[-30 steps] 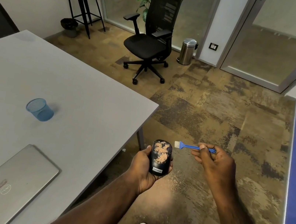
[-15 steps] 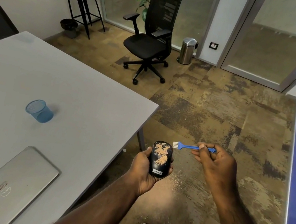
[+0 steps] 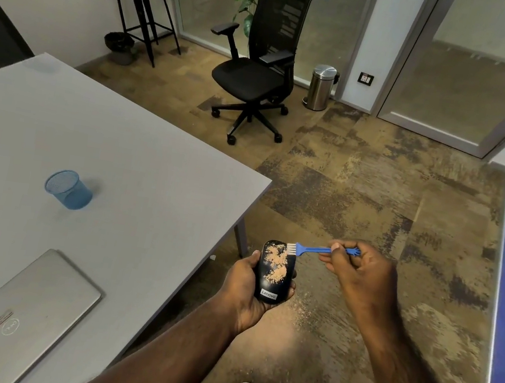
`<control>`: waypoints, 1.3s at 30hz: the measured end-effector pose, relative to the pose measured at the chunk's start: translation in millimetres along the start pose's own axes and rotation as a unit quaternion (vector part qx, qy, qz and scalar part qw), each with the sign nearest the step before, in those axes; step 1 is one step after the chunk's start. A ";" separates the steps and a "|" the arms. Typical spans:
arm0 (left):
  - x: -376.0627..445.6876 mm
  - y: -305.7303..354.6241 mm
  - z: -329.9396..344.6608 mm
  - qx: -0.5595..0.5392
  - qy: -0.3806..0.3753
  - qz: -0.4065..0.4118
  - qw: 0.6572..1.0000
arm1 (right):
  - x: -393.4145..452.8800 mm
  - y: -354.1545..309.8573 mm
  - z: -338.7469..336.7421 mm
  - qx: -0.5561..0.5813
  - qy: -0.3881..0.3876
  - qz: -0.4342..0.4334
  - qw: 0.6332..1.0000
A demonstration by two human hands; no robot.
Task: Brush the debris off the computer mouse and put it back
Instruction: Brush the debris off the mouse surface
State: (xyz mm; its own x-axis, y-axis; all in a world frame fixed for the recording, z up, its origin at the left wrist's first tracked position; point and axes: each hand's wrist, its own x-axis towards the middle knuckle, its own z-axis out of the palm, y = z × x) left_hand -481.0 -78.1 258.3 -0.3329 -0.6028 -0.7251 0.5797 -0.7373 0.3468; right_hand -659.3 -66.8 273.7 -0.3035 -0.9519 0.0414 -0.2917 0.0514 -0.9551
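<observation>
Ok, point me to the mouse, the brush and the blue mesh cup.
mouse point(image 3: 275, 271): head view, on its dusty black top.
brush point(image 3: 304, 249): head view, on the blue neck just behind the white bristles.
blue mesh cup point(image 3: 70, 190): head view, on its side wall, standing on the table.

The scene is evenly and softly lit from above. Faint shadows are cast beside the blue cup point(image 3: 69, 189). Straight lines are bowed toward 12 and 3 o'clock by wide-angle distortion.
</observation>
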 end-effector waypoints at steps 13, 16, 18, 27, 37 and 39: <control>-4.9 -0.4 3.1 0.019 0.013 0.002 1.000 | -1.9 -3.1 0.0 -0.038 -0.007 -0.025 0.999; -5.7 -1.4 3.0 0.022 0.016 -0.001 1.000 | 1.0 -2.4 -0.2 -0.046 0.005 -0.016 0.999; -6.1 -1.9 3.4 0.024 0.016 0.000 1.000 | 2.7 -3.8 -0.7 -0.031 0.009 -0.015 0.999; -9.6 -2.6 6.7 0.019 0.014 -0.011 1.000 | 9.2 -3.6 3.4 -0.066 0.003 -0.032 0.997; -8.3 -4.0 5.4 0.019 0.014 -0.008 1.000 | 10.7 -14.2 4.7 -0.152 0.018 -0.091 0.984; -8.8 -3.5 5.2 0.021 0.015 -0.006 1.000 | 11.0 -18.6 2.6 -0.127 0.014 -0.089 0.988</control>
State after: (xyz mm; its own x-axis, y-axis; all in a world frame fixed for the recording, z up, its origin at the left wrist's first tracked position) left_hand -483.9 -71.8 266.5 -0.3159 -0.5851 -0.7469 0.5434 -0.7569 0.3631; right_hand -654.9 -79.1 291.2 -0.2517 -0.9441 0.2131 -0.5593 -0.0378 -0.8281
